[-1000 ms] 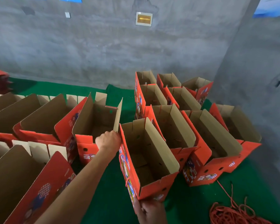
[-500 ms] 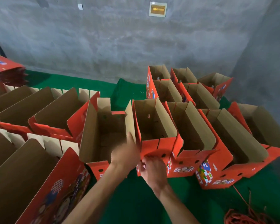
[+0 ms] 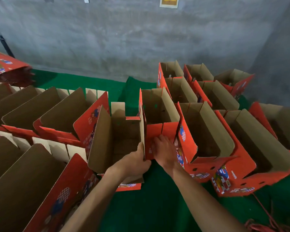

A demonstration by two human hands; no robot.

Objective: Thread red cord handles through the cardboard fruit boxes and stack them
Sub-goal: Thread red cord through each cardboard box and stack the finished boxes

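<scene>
Green mat (image 3: 157, 206); open boxes (image 3: 208, 131); red cord (image 3: 264, 221).

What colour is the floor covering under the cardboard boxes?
Green floor covering, clearest in the head view, between the two forearms.

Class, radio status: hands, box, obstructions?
Left hand grips open brown box flap. Right hand flat on red cardboard box. Red cord untouched. Nothing obstructing.

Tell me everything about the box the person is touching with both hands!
The box is cardboard, red with printing outside and plain brown inside. It stands upright on the green mat, open at the top with nothing visible inside, its tall flaps sticking up. Small holes show in its far wall. The right hand presses flat on its red front panel, and the left hand grips its near left corner edge. Neighbouring boxes crowd both of its sides.
</scene>
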